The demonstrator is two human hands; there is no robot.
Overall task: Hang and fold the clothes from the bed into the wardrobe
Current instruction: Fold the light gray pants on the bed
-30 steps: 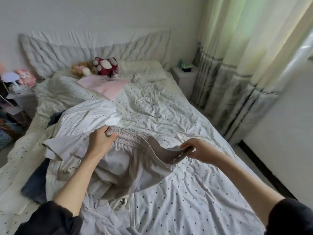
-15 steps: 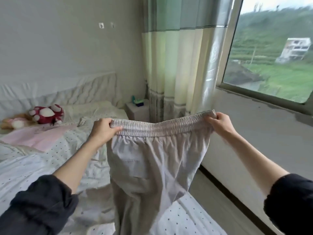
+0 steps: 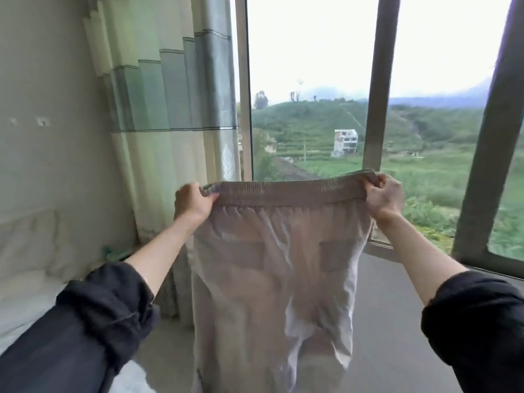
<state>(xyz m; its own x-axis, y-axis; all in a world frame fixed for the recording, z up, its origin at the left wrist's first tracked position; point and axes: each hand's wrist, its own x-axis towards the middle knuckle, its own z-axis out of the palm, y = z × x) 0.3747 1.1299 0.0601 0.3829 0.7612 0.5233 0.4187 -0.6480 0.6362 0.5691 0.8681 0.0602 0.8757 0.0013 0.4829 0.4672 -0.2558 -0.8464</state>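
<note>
Hands hold trousers (image 3: 275, 265) before window (image 3: 377, 89), curtain (image 3: 170, 109) left.

Two bare forearms, dark black sleeves (image 3: 93, 316) pushed up in bunched folds

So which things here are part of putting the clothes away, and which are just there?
Part of the job:
- trousers, held up by the waistband
- left hand, gripping one end of the waistband
- right hand, gripping the other end
- bed, at the lower left

Just there:
- curtain
- window
- white building outside
</note>
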